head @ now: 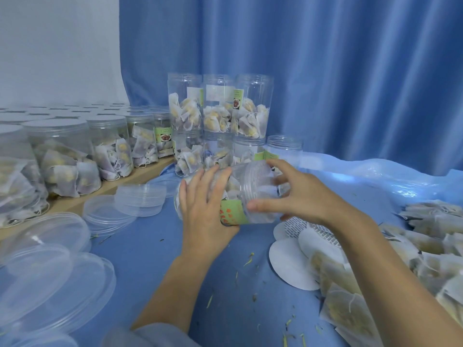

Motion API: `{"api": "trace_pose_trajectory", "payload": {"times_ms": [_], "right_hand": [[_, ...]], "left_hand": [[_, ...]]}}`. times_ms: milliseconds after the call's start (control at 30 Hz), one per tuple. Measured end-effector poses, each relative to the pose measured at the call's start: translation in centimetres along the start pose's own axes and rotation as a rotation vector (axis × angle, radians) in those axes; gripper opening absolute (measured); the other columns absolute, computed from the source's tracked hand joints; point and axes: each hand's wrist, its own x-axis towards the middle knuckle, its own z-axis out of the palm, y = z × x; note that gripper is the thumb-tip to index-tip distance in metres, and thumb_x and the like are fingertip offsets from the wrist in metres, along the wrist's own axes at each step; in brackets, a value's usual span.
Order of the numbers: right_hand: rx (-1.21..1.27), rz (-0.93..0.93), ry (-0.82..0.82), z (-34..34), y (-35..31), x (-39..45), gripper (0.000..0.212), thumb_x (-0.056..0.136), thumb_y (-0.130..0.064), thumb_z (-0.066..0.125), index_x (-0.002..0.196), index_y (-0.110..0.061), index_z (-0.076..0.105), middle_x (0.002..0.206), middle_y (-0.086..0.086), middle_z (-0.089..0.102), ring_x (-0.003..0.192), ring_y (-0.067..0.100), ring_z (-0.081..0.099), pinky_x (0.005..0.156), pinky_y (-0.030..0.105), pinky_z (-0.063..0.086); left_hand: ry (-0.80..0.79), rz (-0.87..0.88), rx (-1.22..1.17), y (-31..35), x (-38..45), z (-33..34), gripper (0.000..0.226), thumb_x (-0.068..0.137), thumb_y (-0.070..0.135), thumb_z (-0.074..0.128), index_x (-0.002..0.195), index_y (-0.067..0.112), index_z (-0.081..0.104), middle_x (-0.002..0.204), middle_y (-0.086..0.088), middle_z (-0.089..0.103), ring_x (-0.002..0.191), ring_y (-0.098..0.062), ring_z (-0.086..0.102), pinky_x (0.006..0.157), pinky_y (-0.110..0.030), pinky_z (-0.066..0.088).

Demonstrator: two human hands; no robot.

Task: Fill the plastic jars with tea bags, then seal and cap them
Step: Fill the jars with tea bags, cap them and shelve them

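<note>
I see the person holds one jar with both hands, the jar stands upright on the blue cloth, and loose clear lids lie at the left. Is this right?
Not quite. The head view shows the jar tilted on its side, its open mouth toward the right hand, not upright. The rest holds: the left hand also grips it, over the blue cloth, and loose clear lids lie at the left.

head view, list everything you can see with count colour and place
held jar: one, clear with green label, tilted at centre
stacked jars: several, clear, tea bags inside, uncapped, behind the held jar
capped jars: many, clear, on the wooden shelf at left
lids: many, clear, lower left
seal discs: a few, white, right of centre
loose tea bags: a pile, whitish, at right
curtain: blue, behind
left hand: holds the held jar's body
right hand: fingers spread round its mouth
</note>
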Motion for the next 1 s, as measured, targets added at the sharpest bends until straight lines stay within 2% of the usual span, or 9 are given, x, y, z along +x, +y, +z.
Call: {"api": "trace_pose_trajectory", "payload": {"times_ms": [167,267,333,400,467,733,833,933,1000], "right_hand": [[-0.041,0.201,-0.006,0.0,-0.7,-0.1,0.112,0.037,-0.094,0.048,0.127,-0.028,0.045,0.114,-0.006,0.054,0.052,0.014,0.068,0.052,0.029,0.057],[-0.001,0.148,-0.03,-0.1,-0.2,-0.1,0.105,0.036,-0.091,0.054,0.126,-0.039,0.041,0.113,-0.017,0.054,0.086,0.01,0.068,0.07,0.03,0.058],[0.005,-0.007,-0.095,-0.3,0.1,-0.1,0.116,0.04,-0.069,0.079,0.137,-0.057,0.016,0.14,-0.018,0.034,0.124,0.009,0.045,0.097,0.034,0.046],[-0.092,-0.168,-0.15,-0.4,0.1,-0.2,0.117,0.047,-0.037,0.089,0.132,-0.067,0.014,0.145,-0.021,0.017,0.131,0.008,0.031,0.102,0.035,0.04],[-0.142,-0.242,-0.116,-0.3,0.1,-0.1,0.104,0.053,-0.025,0.085,0.127,-0.066,0.025,0.14,-0.019,0.025,0.123,0.003,0.037,0.099,0.033,0.043],[0.035,0.139,0.067,1.7,-0.2,0.3,0.102,0.046,-0.086,0.053,0.134,-0.039,0.033,0.106,-0.002,0.061,0.055,0.015,0.069,0.058,0.031,0.058],[-0.026,0.147,0.12,1.5,-0.3,0.6,0.112,0.038,-0.095,0.047,0.135,-0.039,0.038,0.12,-0.005,0.06,0.089,0.014,0.068,0.079,0.035,0.057],[-0.052,-0.029,0.05,1.2,-0.4,0.6,0.115,0.043,-0.086,0.06,0.143,-0.05,0.015,0.149,-0.011,0.033,0.134,0.009,0.035,0.11,0.038,0.033],[-0.096,-0.165,0.015,1.4,-0.8,0.3,0.11,0.047,-0.079,0.066,0.137,-0.063,0.005,0.156,-0.013,0.012,0.143,0.006,0.013,0.115,0.039,0.021]], "left_hand": [[0.0,0.069,0.036,-0.1,-0.1,0.0,0.103,0.05,0.019,0.085,0.135,0.029,0.029,0.142,-0.007,0.044,0.136,-0.031,0.034,0.114,-0.055,0.014],[0.001,0.051,0.016,0.0,0.0,0.1,0.102,0.049,0.018,0.083,0.135,0.028,0.03,0.142,-0.006,0.043,0.136,-0.031,0.034,0.113,-0.056,0.015],[0.005,0.02,-0.001,-0.1,0.0,0.1,0.101,0.048,0.019,0.084,0.136,0.025,0.035,0.142,-0.006,0.043,0.135,-0.031,0.035,0.113,-0.056,0.016],[0.0,-0.001,-0.017,-0.2,0.0,0.1,0.103,0.046,0.019,0.085,0.138,0.02,0.039,0.142,-0.006,0.043,0.135,-0.032,0.035,0.112,-0.058,0.017],[-0.003,-0.014,-0.033,-0.3,-0.1,0.2,0.106,0.045,0.018,0.085,0.139,0.022,0.035,0.142,-0.006,0.042,0.135,-0.032,0.035,0.111,-0.059,0.018],[0.142,0.073,0.103,-0.5,-0.1,0.5,0.091,0.058,0.023,0.083,0.135,0.025,0.034,0.139,-0.008,0.047,0.133,-0.031,0.039,0.113,-0.054,0.017],[0.122,0.011,0.064,-0.4,-0.1,0.4,0.095,0.055,0.023,0.083,0.136,0.027,0.032,0.141,-0.007,0.045,0.134,-0.031,0.038,0.114,-0.052,0.015],[0.049,-0.068,-0.054,-0.1,0.0,0.5,0.099,0.051,0.021,0.083,0.139,0.021,0.037,0.141,-0.004,0.044,0.133,-0.027,0.038,0.113,-0.054,0.02],[0.021,-0.136,-0.145,0.3,0.0,0.5,0.1,0.051,0.021,0.083,0.139,0.019,0.038,0.141,0.0,0.043,0.131,-0.019,0.038,0.109,-0.054,0.028]]}}
